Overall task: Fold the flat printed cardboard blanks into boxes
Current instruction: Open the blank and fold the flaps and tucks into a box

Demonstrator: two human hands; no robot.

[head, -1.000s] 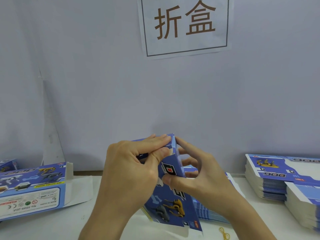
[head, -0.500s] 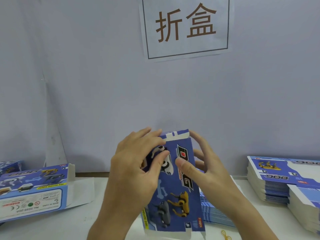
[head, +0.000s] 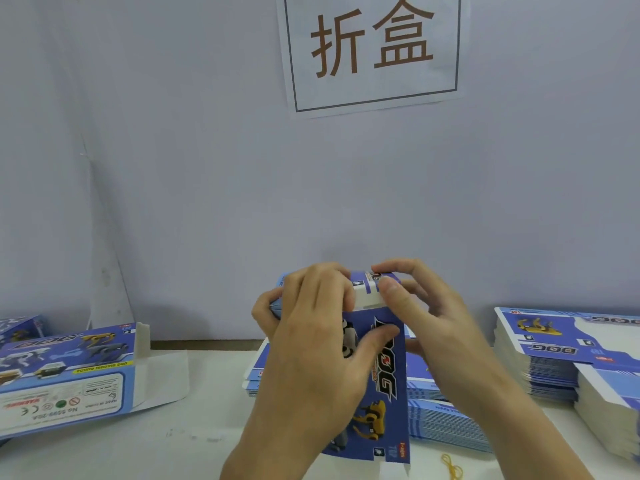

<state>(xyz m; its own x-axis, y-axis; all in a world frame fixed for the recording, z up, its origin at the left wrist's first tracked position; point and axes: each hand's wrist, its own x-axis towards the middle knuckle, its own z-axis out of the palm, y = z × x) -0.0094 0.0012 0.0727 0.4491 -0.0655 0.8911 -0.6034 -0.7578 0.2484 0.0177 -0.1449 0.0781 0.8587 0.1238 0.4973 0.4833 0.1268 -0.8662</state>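
Note:
A blue printed box (head: 384, 403) with robot dogs and a DOG logo stands upright in front of me, its broad face toward me. My left hand (head: 311, 348) grips its upper left part, fingers curled over the top and thumb on the front face. My right hand (head: 426, 317) holds the top right corner, thumb and fingers on the white top flap (head: 367, 296), which is bent over the box's upper end. The box's back side is hidden.
Behind the box lies a stack of flat blanks (head: 440, 417). Taller stacks of blanks (head: 568, 355) sit at the right. A folded box (head: 65, 372) with an open end flap lies at the left. A yellow rubber band (head: 452, 465) lies on the white table near the front edge.
Both hands have shifted up to the box's top end. The top flap, standing up before, is now bent over, and the box has turned a little more upright.

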